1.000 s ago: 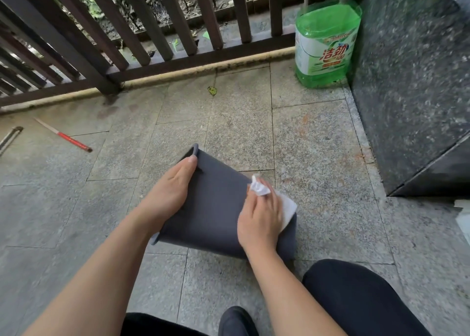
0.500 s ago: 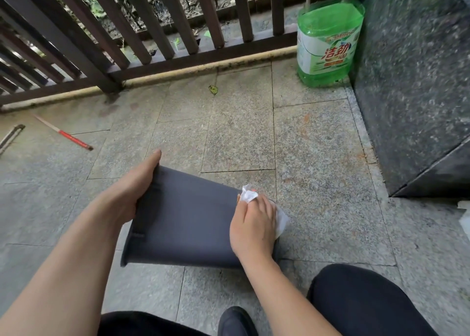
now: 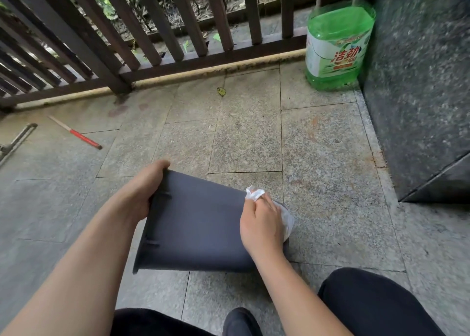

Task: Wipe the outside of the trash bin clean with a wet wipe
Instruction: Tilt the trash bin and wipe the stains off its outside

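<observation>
A dark grey trash bin (image 3: pixel 198 221) lies on its side on the stone floor, its rim to the left and its base to the right. My left hand (image 3: pixel 138 193) grips the rim end, fingers curled over the top edge. My right hand (image 3: pixel 262 223) presses a white wet wipe (image 3: pixel 286 218) against the bin's base end; the wipe bunches up above my fingers and shows beyond my palm. The inside of the bin is hidden.
A big green detergent bottle (image 3: pixel 335 48) stands in the far right corner beside a dark granite wall (image 3: pixel 419 81). Brown railing (image 3: pixel 152 43) runs along the back. A red-tipped stick (image 3: pixel 76 133) and a metal tool (image 3: pixel 15 142) lie at left. My knees and shoe (image 3: pixel 240 321) are below.
The bin has been turned so its rim swings left and toward me. My left hand followed the rim leftward; my right hand with the wipe slid to the base end.
</observation>
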Action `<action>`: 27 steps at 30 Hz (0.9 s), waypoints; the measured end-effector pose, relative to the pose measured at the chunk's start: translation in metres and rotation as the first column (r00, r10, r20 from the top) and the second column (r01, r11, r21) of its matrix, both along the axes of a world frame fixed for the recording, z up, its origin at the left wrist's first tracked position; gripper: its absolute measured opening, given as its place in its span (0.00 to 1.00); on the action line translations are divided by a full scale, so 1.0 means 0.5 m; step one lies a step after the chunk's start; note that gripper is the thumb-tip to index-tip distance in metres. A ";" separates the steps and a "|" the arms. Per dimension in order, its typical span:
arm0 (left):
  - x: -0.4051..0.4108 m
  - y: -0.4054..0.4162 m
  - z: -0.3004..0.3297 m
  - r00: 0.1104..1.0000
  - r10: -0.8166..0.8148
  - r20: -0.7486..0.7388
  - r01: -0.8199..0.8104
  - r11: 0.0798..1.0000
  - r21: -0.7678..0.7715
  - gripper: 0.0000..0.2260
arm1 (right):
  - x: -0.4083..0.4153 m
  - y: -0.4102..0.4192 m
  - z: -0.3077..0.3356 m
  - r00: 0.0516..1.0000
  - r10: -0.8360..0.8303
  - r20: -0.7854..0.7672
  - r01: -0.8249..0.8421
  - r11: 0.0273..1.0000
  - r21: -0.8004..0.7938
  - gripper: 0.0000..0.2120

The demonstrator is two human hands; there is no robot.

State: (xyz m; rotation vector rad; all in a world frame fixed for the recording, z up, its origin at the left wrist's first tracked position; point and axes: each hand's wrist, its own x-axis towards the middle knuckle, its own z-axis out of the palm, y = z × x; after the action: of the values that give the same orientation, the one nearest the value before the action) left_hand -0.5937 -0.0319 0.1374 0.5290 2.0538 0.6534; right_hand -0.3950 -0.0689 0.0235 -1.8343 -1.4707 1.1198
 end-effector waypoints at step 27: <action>0.129 -0.006 -0.045 0.661 -0.189 -0.726 0.551 0.779 0.299 0.18 | 0.053 0.050 0.057 0.611 -0.606 -0.509 0.547 0.788 -0.282 0.17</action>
State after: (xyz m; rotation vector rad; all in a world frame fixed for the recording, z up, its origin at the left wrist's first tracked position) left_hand -0.5291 -0.0348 0.1149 1.6849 2.2779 0.8093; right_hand -0.3683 -0.0441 0.0520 -1.6232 -0.4084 1.2505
